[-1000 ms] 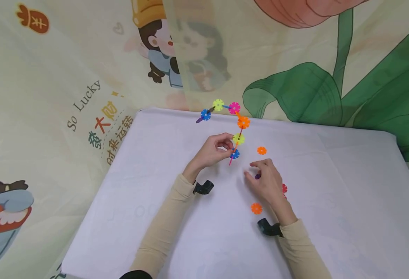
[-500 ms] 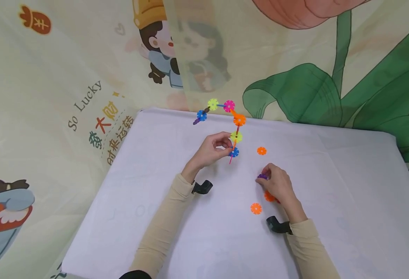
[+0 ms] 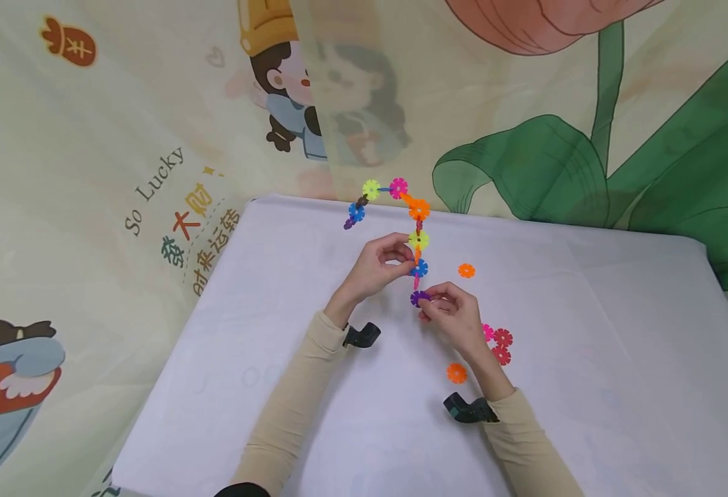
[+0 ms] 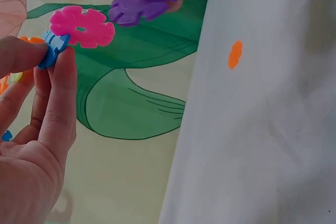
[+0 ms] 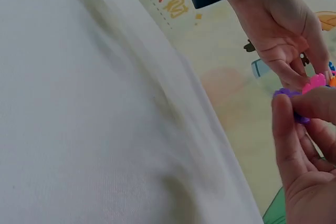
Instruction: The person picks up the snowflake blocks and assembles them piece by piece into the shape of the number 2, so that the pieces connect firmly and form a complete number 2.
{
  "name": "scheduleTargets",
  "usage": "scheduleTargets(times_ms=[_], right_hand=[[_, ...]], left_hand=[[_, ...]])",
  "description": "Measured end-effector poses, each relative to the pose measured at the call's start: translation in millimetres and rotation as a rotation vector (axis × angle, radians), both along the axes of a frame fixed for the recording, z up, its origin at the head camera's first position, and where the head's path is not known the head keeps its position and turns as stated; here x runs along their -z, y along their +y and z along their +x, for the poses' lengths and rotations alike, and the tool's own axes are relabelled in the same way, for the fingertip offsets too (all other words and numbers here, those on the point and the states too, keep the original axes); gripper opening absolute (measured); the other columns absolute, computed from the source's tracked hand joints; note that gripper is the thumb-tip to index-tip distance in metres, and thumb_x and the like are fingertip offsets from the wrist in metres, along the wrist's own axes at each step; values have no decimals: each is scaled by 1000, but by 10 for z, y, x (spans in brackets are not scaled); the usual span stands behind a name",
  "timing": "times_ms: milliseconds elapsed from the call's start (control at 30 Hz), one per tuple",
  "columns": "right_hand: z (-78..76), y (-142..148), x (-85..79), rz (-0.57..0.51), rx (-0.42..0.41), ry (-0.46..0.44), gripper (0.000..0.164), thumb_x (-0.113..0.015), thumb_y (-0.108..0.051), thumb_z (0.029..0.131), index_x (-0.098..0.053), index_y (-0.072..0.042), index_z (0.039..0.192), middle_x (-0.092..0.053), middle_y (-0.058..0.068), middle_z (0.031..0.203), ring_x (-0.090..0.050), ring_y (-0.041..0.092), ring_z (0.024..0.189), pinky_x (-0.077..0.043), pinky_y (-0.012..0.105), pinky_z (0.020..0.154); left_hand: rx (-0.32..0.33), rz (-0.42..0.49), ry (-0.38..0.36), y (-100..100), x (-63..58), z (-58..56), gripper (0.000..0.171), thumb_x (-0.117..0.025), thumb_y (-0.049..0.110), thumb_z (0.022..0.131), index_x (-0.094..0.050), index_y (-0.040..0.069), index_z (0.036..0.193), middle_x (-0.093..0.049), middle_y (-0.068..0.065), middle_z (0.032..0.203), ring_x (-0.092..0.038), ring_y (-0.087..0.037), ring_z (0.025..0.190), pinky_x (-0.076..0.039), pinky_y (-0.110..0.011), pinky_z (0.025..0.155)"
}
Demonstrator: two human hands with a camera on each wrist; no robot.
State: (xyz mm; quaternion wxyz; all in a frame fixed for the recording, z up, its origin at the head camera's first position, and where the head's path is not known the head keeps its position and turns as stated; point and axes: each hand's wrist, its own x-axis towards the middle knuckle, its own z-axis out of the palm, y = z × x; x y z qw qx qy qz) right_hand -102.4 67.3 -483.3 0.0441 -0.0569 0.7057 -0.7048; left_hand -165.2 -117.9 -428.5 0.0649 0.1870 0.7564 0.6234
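My left hand pinches a blue flower-shaped disc between thumb and finger. That disc belongs to a curved chain of interlocking plastic discs, which arcs up and leftward past a yellow disc and an orange disc. From the blue disc a pink disc sticks out at the chain's near end. Facing it, my right hand holds a purple disc between thumb and fingertips. Purple and pink edges lie very close together; whether they are joined I cannot tell.
Loose discs lie on the white-covered table: an orange one beyond the right hand, another orange disc nearer, and red discs with a pink disc beside the right forearm. A printed cloth hangs behind.
My right hand picked up the purple disc from the table and brought it up and left to the chain's pink end. The chain's far end swung slightly left while my left hand kept its grip.
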Motion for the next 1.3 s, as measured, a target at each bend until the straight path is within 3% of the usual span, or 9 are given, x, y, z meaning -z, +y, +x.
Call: scheduleTargets(times_ms=[200,533,867,1133,1300], right_hand=[[-17,-37,9,-67,34,-4,22,-68,-3,92,-58,11,105,-68,28,93,-70,11,72,-58,25,73],[-24,-106,83,-247,55,-45,18,-65,-4,94,-56,9,102,-72,4,85,-73,15,73,-58,29,74],[-7,-125,159,-442,33,-34,6,-57,3,96,-53,6,99,-72,4,86,-73,16,77,-57,29,77],[1,-126,147,-448,44,3,5,-57,3,97,-56,-2,97,-72,4,86,-73,16,77,-57,29,76],[22,-167,127,-444,93,60,19,-61,1,95,-50,14,102,-72,5,87,-74,16,77,-58,29,75]], left_hand=[[-6,6,-11,9,5,-6,38,-68,-5,88,-58,-6,125,-62,-17,96,-64,-23,90,-57,-32,83],[-11,20,12,36,-24,-7,36,-68,-7,87,-59,-7,122,-62,-16,94,-64,-22,88,-56,-30,83],[18,13,-8,38,-25,-23,36,-68,-6,87,-59,-5,123,-62,-14,94,-64,-19,86,-57,-31,82],[29,6,-14,50,-27,-14,37,-68,-6,87,-58,-6,123,-62,-16,96,-63,-22,89,-57,-33,84],[20,18,-7,54,-48,-18,38,-68,-8,86,-57,-6,123,-64,-17,95,-64,-22,87,-58,-34,83]])
